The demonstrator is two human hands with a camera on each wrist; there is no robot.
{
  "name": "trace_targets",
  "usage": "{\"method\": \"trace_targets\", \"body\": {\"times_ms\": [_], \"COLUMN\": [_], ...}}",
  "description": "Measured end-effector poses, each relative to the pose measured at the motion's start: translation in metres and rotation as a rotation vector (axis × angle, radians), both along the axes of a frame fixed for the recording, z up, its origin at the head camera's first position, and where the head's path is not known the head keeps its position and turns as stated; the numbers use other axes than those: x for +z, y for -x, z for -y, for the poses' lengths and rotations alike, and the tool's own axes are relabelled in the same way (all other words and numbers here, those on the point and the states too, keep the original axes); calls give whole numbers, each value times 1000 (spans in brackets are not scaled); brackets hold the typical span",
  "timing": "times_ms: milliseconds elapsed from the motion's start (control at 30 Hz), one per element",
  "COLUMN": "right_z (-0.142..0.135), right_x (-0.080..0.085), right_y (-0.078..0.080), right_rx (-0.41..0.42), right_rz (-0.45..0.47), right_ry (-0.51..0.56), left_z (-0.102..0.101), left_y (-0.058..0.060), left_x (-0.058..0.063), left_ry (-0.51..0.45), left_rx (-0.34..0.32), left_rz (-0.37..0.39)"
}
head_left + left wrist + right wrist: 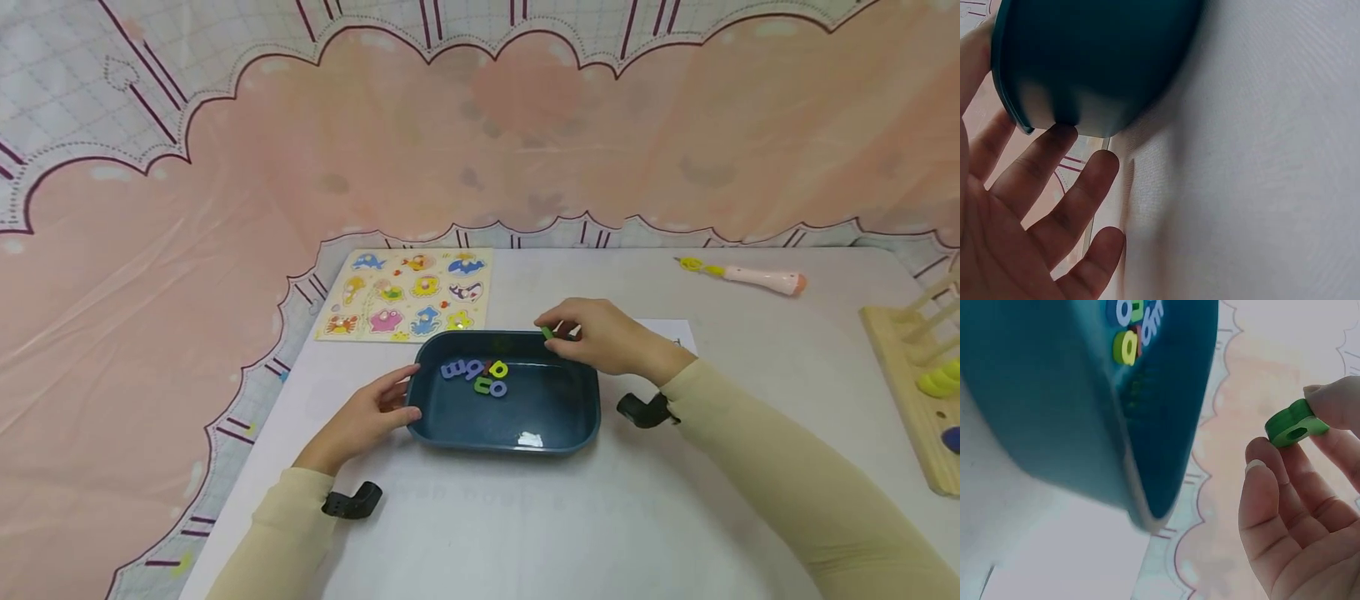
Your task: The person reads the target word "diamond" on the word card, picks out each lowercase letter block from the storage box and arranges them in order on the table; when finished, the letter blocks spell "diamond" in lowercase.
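Note:
My right hand (pixel 603 337) pinches a small green letter piece (pixel 1297 422) with a hole in it, held at the far right rim of the tray. Which letter it is, I cannot tell. A dark teal tray (pixel 457 425) stands on the white table. My left hand (pixel 369 417) touches its left end; in the left wrist view the fingers are spread and mostly straight, with fingertips against the tray wall. Inside lie several coloured letters: a purple m-like one (pixel 452 370), a yellow one (pixel 498 369), a green one (pixel 483 386) and a purple ring-shaped one (pixel 498 388).
An animal puzzle board (pixel 405 287) lies behind the tray, to the left. At the back right is a pink-handled tool (pixel 761 279) with a yellow tip. A wooden peg board (pixel 892 350) stands at the right edge. White paper (pixel 667 327) shows partly behind the right hand.

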State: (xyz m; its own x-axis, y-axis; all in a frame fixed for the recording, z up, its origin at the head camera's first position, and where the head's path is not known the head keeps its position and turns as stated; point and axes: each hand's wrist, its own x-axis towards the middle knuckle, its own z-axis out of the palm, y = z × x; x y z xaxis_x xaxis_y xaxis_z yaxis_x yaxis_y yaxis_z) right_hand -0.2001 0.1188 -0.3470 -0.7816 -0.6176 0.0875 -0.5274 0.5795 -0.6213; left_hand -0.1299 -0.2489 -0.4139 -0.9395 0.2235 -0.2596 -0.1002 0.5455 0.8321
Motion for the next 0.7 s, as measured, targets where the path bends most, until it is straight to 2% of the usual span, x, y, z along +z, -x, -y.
{"method": "trace_targets", "body": {"times_ms": [467, 700], "right_z": [-34, -50], "right_x": [-5, -10], "right_y": [-8, -11], "right_rx": [-103, -121], "right_rz": [17, -25], "right_ry": [7, 40], "left_z": [-1, -1], "left_y": [0, 0], "left_x": [-1, -1], "left_ry": [-4, -15], "left_rx": [-1, -8], "left_rz": [-1, -10]}}
